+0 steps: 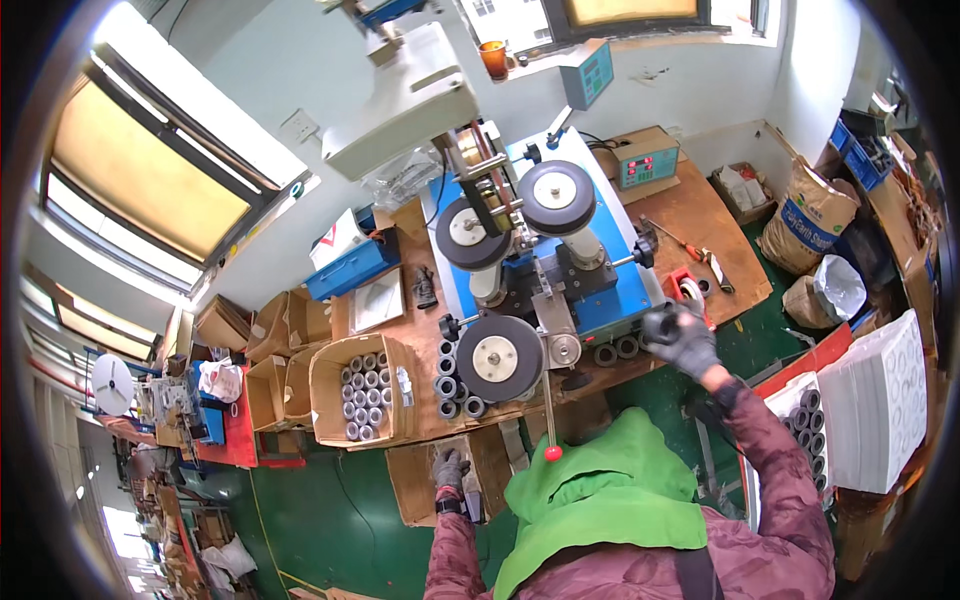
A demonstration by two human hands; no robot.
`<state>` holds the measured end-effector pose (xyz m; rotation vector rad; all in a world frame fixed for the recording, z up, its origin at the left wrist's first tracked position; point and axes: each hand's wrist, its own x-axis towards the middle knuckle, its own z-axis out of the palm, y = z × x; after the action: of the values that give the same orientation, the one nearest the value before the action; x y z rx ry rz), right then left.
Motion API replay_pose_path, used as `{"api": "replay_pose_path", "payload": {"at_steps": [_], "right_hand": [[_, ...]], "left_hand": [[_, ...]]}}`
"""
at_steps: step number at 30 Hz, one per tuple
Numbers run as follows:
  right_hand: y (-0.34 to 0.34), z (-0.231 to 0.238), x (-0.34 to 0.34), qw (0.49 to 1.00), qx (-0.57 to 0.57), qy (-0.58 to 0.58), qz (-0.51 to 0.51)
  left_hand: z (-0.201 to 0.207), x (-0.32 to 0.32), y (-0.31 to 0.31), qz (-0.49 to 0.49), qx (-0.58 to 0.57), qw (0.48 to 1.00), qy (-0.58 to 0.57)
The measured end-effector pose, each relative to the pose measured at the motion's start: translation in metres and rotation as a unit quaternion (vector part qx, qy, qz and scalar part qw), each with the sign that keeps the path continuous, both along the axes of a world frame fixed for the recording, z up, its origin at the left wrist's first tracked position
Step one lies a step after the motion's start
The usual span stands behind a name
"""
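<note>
My right hand [690, 345], in a grey glove, is closed around a dark ring-shaped part [660, 324] at the right front of the bench machine [555, 290]. Beside it stands a red tape dispenser [686, 287]. My left hand [451, 469], also gloved, is over a cardboard box [415, 480] below the bench's front edge. Its fingers look curled, and what they hold, if anything, is hidden. The machine carries dark wheels with pale hubs, one of them the front wheel [498, 358]. Several grey rings [447, 385] stand stacked left of that wheel.
An open carton [325, 400] of grey rings sits on the bench's left end, near a blue box [352, 268]. A screwdriver [688, 247] lies at the right. A red-knobbed lever [552, 452] projects toward me. White trays [880, 400] and dark rings [803, 425] are on my right.
</note>
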<state>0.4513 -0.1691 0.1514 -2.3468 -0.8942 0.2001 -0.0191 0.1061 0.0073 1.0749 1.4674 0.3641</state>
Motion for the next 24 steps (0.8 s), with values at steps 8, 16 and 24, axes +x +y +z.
{"api": "replay_pose_path", "payload": {"at_steps": [8, 16, 24], "right_hand": [[0.166, 0.017, -0.024, 0.958, 0.083, -0.195, 0.192], [0.214, 0.064, 0.001, 0.930, 0.120, -0.315, 0.148], [0.228, 0.078, 0.014, 0.925, 0.091, -0.325, 0.174]], "left_hand": [[0.004, -0.069, -0.021, 0.091, 0.018, 0.995, -0.043], [0.035, -0.093, -0.006, 0.156, 0.064, 0.981, -0.092], [0.199, 0.078, 0.052, -0.019, 0.161, 0.973, -0.165]]}}
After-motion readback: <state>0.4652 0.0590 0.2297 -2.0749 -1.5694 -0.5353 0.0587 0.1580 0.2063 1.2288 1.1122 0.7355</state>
